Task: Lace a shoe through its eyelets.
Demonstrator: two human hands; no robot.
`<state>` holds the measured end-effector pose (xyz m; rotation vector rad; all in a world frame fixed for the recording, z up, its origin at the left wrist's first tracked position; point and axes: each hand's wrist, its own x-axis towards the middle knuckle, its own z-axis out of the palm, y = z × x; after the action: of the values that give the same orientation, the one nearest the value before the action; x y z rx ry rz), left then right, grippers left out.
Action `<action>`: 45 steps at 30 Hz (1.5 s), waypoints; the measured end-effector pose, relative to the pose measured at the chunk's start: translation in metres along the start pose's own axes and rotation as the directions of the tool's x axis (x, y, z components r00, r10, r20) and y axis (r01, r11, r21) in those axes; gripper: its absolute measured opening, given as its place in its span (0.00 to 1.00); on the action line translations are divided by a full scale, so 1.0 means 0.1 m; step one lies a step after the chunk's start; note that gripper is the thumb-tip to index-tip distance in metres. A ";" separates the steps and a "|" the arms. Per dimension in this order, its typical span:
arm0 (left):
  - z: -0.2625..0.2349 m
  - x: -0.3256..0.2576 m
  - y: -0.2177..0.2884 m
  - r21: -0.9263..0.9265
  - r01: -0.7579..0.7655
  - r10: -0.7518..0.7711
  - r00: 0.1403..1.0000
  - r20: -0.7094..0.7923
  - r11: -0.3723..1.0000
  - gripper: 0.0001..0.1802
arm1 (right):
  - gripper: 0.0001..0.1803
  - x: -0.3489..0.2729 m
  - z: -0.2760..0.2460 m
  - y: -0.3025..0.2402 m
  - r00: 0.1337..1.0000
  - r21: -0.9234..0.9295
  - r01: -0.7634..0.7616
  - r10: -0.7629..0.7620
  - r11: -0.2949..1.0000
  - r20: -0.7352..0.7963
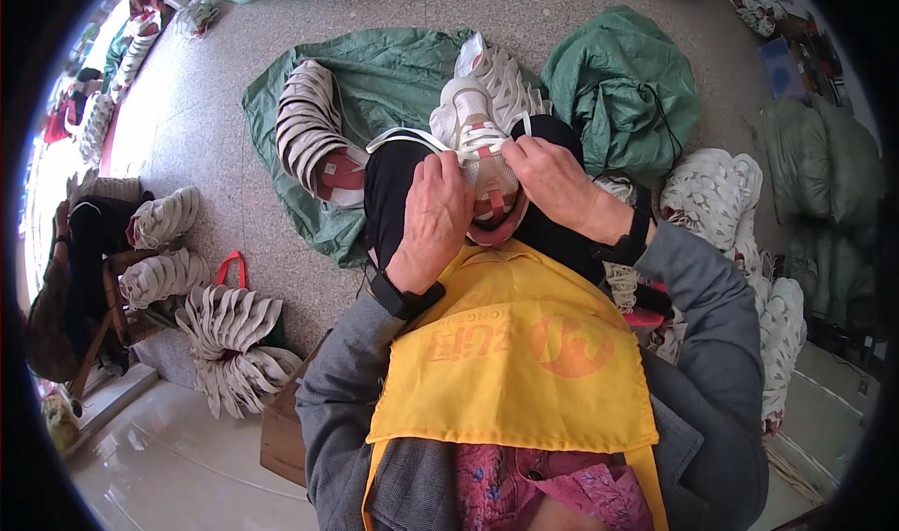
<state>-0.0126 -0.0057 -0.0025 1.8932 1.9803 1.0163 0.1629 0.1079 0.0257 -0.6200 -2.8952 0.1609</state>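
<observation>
A white, beige and pink sneaker upper [489, 173] lies over my lap, its toe pointing away from me. White shoelace [408, 137] crosses its front, with a loop out to the left. My left hand [433, 217] is closed at the upper's left edge, fingertips pinching the lace. At the opposite edge my right hand [565, 190] is also closed, thumb and fingers on the lace there; a short white end sticks up beside it. The fingertips' exact hold is partly hidden. Just past the toe sits a row of nested uppers [510, 80].
A curved stack of uppers [304, 124] rests on a green cloth sack [398, 67] at the left. Another green sack [623, 91] bulges at the far right. More stacked uppers [716, 189] stand right of me, and a fanned pile [239, 344] lies by a wooden edge [286, 433].
</observation>
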 end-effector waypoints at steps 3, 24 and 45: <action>0.02 -0.01 0.00 -0.015 -0.006 0.006 1.000 -0.017 1.000 0.12 | 0.07 -0.03 -0.02 -0.02 0.992 -0.042 0.017 -0.022 0.999 -0.122; 0.05 -0.03 -0.05 -0.154 0.043 -0.056 0.995 -0.082 0.987 0.08 | 0.09 -0.06 -0.06 -0.28 0.981 0.420 0.145 -0.075 0.896 -0.180; 0.03 -0.04 -0.12 -0.206 0.032 -0.048 0.996 -0.073 0.978 0.08 | 0.06 0.32 0.29 -0.41 0.985 0.223 -0.111 0.137 0.968 -0.102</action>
<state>-0.0192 -0.0080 -0.0134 1.7230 1.8645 1.2479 0.1122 0.0826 0.0081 -0.7436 -2.6784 0.4358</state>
